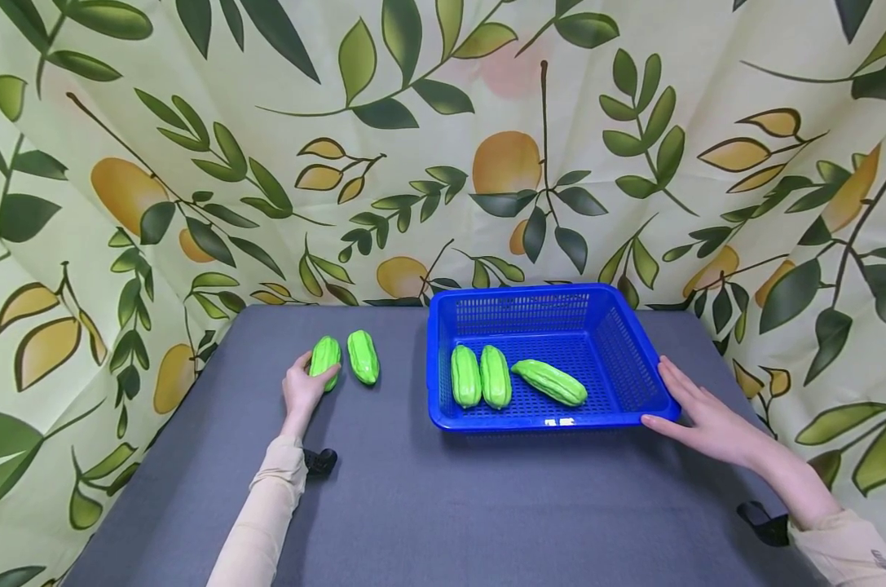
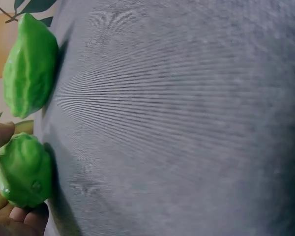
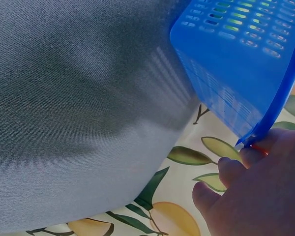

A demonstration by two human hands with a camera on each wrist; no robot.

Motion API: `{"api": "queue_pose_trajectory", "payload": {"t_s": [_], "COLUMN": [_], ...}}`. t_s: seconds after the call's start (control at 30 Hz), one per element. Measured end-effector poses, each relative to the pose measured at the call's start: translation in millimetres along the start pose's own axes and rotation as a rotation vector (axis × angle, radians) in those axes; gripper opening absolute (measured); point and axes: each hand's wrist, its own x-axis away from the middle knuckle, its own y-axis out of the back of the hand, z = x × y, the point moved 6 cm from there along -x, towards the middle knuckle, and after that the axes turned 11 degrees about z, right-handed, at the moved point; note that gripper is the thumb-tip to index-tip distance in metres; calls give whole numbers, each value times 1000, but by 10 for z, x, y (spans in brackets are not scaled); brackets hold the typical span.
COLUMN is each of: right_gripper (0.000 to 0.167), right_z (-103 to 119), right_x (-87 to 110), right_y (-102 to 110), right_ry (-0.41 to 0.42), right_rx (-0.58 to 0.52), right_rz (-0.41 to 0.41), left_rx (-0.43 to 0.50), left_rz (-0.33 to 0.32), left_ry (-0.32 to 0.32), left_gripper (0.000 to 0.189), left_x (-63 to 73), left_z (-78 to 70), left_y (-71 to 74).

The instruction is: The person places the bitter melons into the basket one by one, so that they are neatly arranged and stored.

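On the left of the table, my left hand [image 1: 305, 390] holds a ridged green bitter gourd [image 1: 326, 362] between thumb and fingers. The left wrist view shows this gourd [image 2: 24, 169] end-on, the thumb on one side and the fingertips on the other. Just right of it lies a second bitter gourd [image 1: 363, 358], untouched. My right hand [image 1: 714, 416] rests on the near right corner of a blue plastic basket [image 1: 545, 422], fingers fairly straight along the side rim and thumb at the front rim. Inside the basket are three bitter gourds [image 1: 495, 377], two side by side and one lying slanted.
A grey cloth covers the table [image 1: 472, 505]. Behind and beside it hangs a curtain [image 1: 428, 147] printed with leaves and fruit. Black straps [image 1: 765, 523] are on both wrists. The basket stands near the table's back edge.
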Motion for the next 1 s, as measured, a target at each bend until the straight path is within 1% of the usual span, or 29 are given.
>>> {"api": "queue_pose_trajectory", "payload": {"t_s": [0.13,0.23,0.33,0.37,0.4,0.47,0.53,0.6,0.63,0.67,0.83,1.0], "right_gripper": [93,93,93,93,93,93,93,93,93,93,92,92], "right_z": [1,6,7,8,10,7,8,6,5,5,-2,-7], "right_x": [-4,-4,-3,-3,-3,-5,-4,1,5,9,15,14], "right_y": [0,1,0,-1,-2,-8,-12,-15,-16,-15,-10,-9], "right_ry": [-2,-3,1,3,5,3,6,7,7,10,14,15], "right_rx": [2,1,-5,-7,-9,-9,-10,-3,0,2,7,0], "right_rz": [-3,-2,-2,-3,-5,-7,-7,-10,-12,-13,-19,-18], "left_rx": [-11,-3,8,14,24,56,103,146,161,164,164,247], "left_rz": [-9,-16,-30,-40,-73,-95,-124,-151,-137,-142,-146,-135], "left_ry": [8,4,-24,-27,-49,-36,-5,14,40,43,32,8], "left_gripper": [65,64,64,64,64,65,65,65,65,65,65,66], "left_x": [9,22,37,49,56,85,119,142,153,154,170,218], "left_z": [9,10,12,15,24,29,14,-33,-73,-114,-345,-614], "left_y": [0,3,14,24,44,82,137,199,220,244,325,346]}}
